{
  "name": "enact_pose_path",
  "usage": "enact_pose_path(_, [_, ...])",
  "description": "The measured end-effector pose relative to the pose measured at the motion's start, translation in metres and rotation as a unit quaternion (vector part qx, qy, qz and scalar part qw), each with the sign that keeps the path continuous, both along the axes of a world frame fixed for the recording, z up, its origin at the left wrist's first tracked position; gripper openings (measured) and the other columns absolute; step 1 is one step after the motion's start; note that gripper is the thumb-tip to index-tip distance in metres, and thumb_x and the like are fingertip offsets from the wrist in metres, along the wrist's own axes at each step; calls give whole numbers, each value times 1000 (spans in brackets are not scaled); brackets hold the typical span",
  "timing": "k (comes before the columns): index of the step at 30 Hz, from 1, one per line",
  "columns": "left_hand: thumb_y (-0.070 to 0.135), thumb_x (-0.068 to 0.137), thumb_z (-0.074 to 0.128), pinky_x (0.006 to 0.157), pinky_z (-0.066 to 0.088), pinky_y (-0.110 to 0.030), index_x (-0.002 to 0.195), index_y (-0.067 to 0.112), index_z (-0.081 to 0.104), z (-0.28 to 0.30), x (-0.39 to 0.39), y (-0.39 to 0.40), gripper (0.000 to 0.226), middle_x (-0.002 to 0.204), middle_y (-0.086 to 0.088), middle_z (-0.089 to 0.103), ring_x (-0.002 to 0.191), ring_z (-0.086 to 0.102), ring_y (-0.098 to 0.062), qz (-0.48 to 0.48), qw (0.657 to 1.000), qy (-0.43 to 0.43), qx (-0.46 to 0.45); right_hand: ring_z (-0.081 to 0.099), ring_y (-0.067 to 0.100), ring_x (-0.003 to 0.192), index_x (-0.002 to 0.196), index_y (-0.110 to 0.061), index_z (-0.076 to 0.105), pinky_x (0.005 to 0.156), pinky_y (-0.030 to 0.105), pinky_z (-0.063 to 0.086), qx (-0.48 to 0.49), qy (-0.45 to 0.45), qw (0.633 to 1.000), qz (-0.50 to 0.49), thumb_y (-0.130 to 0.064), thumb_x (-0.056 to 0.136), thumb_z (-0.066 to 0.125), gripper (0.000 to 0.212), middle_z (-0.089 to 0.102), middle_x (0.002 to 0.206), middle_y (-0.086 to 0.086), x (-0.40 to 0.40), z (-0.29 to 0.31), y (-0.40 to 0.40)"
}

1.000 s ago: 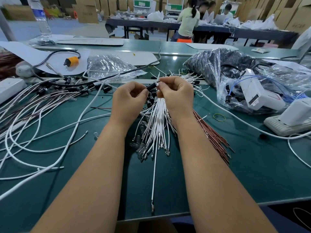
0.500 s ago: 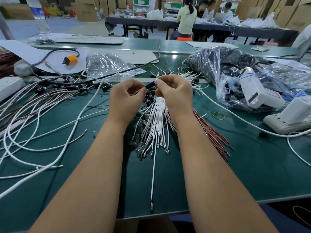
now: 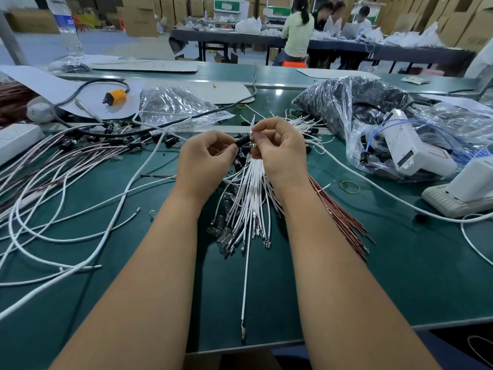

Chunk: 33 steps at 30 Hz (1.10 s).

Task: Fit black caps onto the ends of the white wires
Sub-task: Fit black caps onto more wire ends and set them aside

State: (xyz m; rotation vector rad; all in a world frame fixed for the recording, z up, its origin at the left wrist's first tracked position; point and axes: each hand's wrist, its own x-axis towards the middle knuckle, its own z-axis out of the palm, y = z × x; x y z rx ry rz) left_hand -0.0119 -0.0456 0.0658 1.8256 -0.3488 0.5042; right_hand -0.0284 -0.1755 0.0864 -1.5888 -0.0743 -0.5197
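Cap (image 3: 242, 141) at frame centre, pinched in left hand (image 3: 205, 162), long axis pointing right and slightly up toward right hand (image 3: 280, 153), whose fingertips clamp a white wire (image 3: 246, 276) end just beside its mouth.

Even, fairly bright overhead light fills the room. A white glare patch sits on the far desk (image 3: 277, 92), and the plastic bags (image 3: 173, 108) sparkle with small highlights. Soft, faint shadows lie under the forearms. The wide lens bends the desk edges and stretches the forearms near the bottom. The people (image 3: 297, 30) at the back look soft and slightly blurred.
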Motion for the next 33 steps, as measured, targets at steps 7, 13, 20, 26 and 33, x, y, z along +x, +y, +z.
enact_pose_path(7, [9,85,67,60,48,-26,77,19,67,1,-2,-2,13,68,-3,64,61,55,-11,2,1000,11,3,58,5,53,87,-14,63,55,15,48,-4,5,1000,-19,2,90,60,17,61,73,4,3,-2,-2])
enact_pose_path(13, [11,87,66,59,46,-14,81,18,69,2,-4,-1,10,67,4,65,58,54,-1,-1,1000,10,6,61,2,54,91,-7,67,60,20,55,22,14,999,-29,0,90,61,9,67,77,3,4,-2,-3])
enact_pose_path(20, [10,87,66,62,47,-18,83,14,70,1,-4,-3,7,69,3,65,62,55,-6,-1,1000,12,0,60,1,53,90,-4,69,64,24,58,19,25,999,-24,0,90,60,9,65,72,4,4,-3,-3])
enact_pose_path(26, [9,86,66,62,48,-21,84,13,70,2,-5,-5,6,69,-1,65,61,56,-8,-4,1000,19,9,56,2,50,80,-12,66,59,22,54,15,13,999,-28,-5,90,63,13,63,67,0,5,-4,-3])
enact_pose_path(33, [9,87,66,63,48,-21,83,14,69,2,-4,-4,7,69,1,64,62,56,-7,-1,1000,10,0,56,5,53,74,-19,66,56,21,51,-14,-8,999,-39,-7,87,67,18,62,62,-5,5,-5,-2])
